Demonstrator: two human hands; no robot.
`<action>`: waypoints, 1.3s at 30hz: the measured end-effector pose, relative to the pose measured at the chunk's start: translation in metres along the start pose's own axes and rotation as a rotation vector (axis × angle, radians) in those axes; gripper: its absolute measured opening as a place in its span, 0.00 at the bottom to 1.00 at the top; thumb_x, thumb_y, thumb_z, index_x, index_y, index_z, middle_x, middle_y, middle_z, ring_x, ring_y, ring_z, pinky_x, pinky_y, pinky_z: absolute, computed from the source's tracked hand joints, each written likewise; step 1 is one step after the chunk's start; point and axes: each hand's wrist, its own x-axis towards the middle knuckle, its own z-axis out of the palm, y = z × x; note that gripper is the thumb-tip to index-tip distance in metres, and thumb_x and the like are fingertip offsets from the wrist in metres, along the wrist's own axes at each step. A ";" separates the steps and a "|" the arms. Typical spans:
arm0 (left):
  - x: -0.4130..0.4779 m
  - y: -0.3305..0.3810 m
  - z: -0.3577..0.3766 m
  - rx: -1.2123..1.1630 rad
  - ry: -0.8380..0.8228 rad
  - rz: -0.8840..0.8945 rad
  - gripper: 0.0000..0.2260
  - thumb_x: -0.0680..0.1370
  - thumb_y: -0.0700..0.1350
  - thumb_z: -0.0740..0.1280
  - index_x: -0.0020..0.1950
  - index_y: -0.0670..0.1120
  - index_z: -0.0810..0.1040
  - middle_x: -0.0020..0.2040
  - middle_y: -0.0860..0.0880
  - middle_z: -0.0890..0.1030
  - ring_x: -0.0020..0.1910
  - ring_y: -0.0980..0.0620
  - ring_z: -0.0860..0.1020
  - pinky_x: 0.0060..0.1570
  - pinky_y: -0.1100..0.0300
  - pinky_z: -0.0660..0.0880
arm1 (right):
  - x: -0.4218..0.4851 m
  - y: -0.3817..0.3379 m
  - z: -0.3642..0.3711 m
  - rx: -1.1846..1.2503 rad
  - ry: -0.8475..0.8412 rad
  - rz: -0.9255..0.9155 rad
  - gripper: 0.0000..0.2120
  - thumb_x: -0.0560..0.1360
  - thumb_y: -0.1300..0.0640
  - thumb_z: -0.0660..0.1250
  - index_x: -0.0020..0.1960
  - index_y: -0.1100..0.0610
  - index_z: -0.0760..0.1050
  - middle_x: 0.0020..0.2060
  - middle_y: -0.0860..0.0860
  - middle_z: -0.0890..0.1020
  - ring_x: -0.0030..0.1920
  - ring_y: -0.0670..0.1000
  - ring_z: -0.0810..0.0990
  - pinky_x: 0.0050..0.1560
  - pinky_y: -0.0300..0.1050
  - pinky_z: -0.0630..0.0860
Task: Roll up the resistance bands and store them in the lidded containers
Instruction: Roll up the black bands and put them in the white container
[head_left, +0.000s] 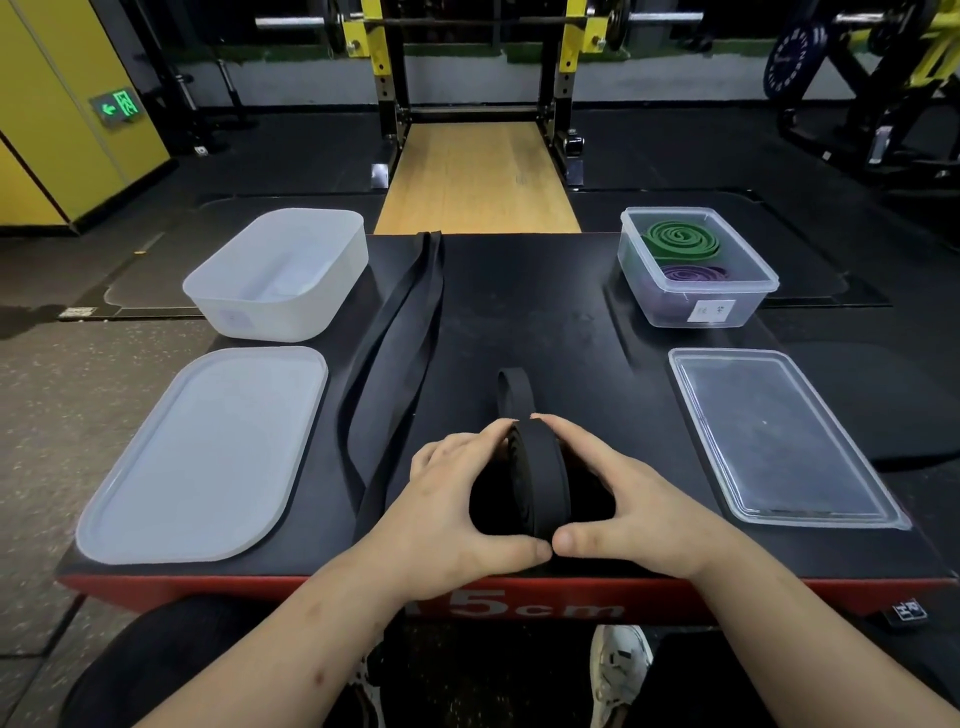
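Black band roll (540, 483) on edge, lower centre; our left hand (457, 499) and right hand (644, 504) clamp its sides. Short tail (511, 389) unrolled above it. We judge: finish rolling, then carry to frosted tub (260, 317), upper left.

Under the fingers (457, 447) lies a black padded surface (545, 312) with a red front edge. Straight beyond the fingers, a pale wooden platform (478, 176) runs to a black-and-yellow squat rack (387, 78) carrying a barbell (467, 22). Far to their left stands a yellow wall (47, 104) with a lit green exit sign (117, 104); far to their right, a dark weight plate (792, 62). Dark rubber floor (675, 156) spreads around, dimly lit.
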 end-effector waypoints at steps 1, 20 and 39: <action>0.000 -0.001 0.000 0.005 0.004 -0.008 0.44 0.64 0.66 0.75 0.75 0.72 0.55 0.70 0.66 0.64 0.75 0.55 0.57 0.71 0.48 0.65 | 0.000 0.000 0.000 -0.005 -0.004 0.007 0.47 0.68 0.40 0.80 0.78 0.28 0.56 0.74 0.37 0.71 0.75 0.39 0.68 0.77 0.53 0.66; -0.002 -0.003 0.005 -0.001 -0.006 0.019 0.51 0.64 0.64 0.77 0.77 0.72 0.46 0.69 0.73 0.58 0.76 0.59 0.51 0.70 0.56 0.58 | 0.001 -0.003 -0.001 -0.011 0.003 -0.017 0.42 0.68 0.44 0.80 0.74 0.28 0.62 0.69 0.41 0.77 0.71 0.43 0.74 0.72 0.49 0.70; 0.001 0.000 0.004 0.018 0.015 0.049 0.46 0.65 0.62 0.77 0.75 0.73 0.52 0.67 0.72 0.65 0.74 0.58 0.57 0.72 0.53 0.62 | 0.002 -0.003 0.001 0.044 0.029 -0.039 0.37 0.71 0.43 0.76 0.74 0.30 0.63 0.68 0.42 0.78 0.71 0.45 0.75 0.69 0.47 0.72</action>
